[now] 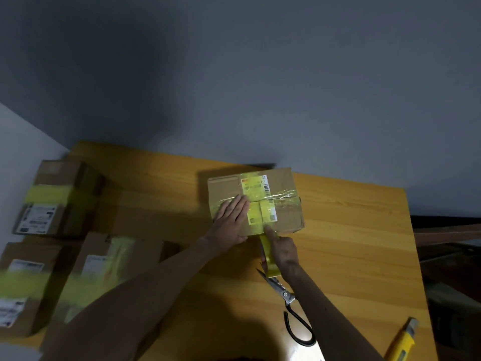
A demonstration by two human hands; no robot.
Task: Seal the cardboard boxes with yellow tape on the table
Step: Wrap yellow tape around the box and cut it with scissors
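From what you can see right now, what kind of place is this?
Probably a small parcel-packing spot in a plain room: a wooden table against a bare grey wall, labelled cardboard boxes banded with yellow tape at the left, and scissors.

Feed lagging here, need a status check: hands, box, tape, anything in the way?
Left hand flat on cardboard box. Right hand grips tape roll, forefinger pressing strip at near edge. Scissors lie right by roll.

Matt cardboard box [256, 201], glossy yellow tape [270, 256], smooth wood table [351, 230], metal scissors [279, 286].
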